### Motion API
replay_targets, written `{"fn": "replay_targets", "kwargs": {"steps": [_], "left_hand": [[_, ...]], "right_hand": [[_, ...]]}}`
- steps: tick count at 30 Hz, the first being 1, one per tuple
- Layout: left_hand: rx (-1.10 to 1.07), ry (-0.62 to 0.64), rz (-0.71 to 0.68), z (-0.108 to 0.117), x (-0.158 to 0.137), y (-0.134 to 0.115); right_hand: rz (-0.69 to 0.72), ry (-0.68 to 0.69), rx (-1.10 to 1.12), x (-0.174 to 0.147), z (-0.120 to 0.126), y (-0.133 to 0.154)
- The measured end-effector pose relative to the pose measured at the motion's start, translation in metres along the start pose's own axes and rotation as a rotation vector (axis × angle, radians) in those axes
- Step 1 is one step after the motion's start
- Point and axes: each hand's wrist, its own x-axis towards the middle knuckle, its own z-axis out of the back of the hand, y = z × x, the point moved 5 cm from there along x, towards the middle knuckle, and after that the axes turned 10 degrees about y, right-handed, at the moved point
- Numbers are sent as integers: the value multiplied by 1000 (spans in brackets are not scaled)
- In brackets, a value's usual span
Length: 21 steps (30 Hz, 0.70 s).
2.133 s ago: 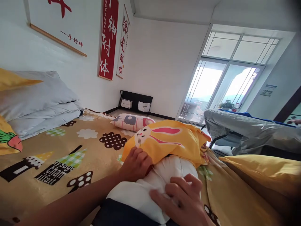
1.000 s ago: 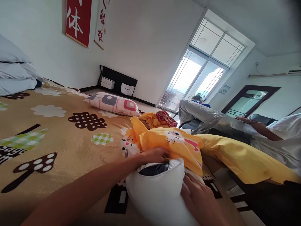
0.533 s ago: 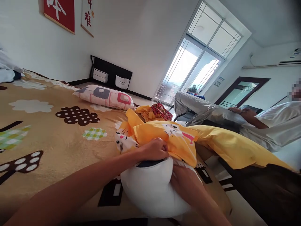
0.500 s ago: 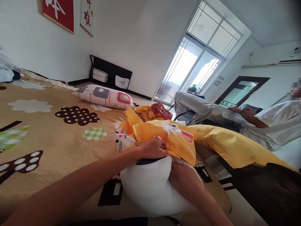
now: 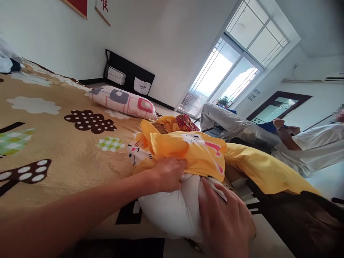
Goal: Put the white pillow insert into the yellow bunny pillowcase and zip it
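A plump white pillow [image 5: 166, 211] lies at the bed's near edge, its far end inside a yellow pillowcase [image 5: 172, 147] printed with white animal faces. My left hand [image 5: 168, 173] is closed on the rim of the pillowcase, at the opening where the white pillow goes in. Over the right side of the pillow my right hand [image 5: 225, 211] lies with its fingers apart, fingertips close to the pillowcase's rim. The pillow's far end is hidden by the yellow cloth.
Brown patterned bedding [image 5: 67, 150] spreads to the left. A pink-and-grey pillow [image 5: 123, 100] lies farther back, near bunched yellow and red-checked cloth [image 5: 185, 123]. More yellow cloth [image 5: 263, 166] hangs right. A seated person [image 5: 317, 139] holds something blue.
My right hand has drawn back from the pillowcase opening, its fingers now spread on the pillow. My left hand stays at the rim, which sits slightly lower on the pillow.
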Motion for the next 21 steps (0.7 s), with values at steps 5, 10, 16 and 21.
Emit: {"fn": "replay_targets", "kwargs": {"steps": [5, 10, 16, 21], "left_hand": [[-72, -164, 31, 0, -5, 19], [-127, -249, 39, 4, -3, 29], [-162, -119, -118, 15, -10, 43], [-180, 215, -198, 30, -26, 66]], "right_hand": [[285, -164, 73, -18, 16, 54], [186, -130, 100, 10, 4, 73], [241, 22, 200, 31, -9, 62], [291, 50, 237, 37, -8, 64]]}}
